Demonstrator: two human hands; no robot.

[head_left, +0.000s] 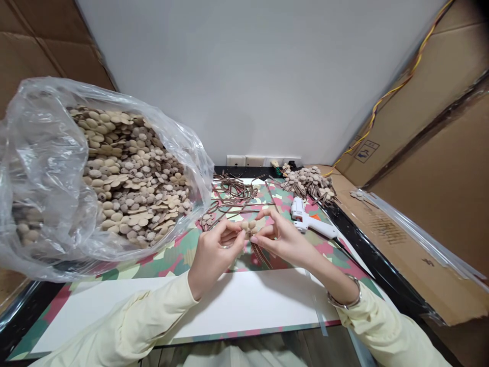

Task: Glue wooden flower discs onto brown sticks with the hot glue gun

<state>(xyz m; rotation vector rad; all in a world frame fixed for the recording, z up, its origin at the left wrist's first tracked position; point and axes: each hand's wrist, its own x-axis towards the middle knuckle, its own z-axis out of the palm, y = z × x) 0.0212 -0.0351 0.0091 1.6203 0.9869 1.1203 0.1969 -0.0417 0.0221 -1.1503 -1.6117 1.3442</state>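
Note:
A small beige fabric flower (pixel 250 225) is held up between my two hands over the middle of the table. My left hand (pixel 219 250) pinches its left side between thumb and fingers, the other fingers curled. At its lower right edge, the thumb of my right hand (pixel 282 237) presses against the flower, while the index finger is raised and bent away from it. A thin brown striped ribbon (pixel 262 256) hangs below the flower. Part of the flower is hidden behind my fingertips.
A large clear plastic bag (pixel 30 127) full of fabric flowers (pixel 133 173) stands at left. Cut ribbons (pixel 235 188) lie behind my hands. A white glue gun (pixel 313 221) and a pile of flowers (pixel 309 181) are at right. Cardboard (pixel 420 102) borders the right side.

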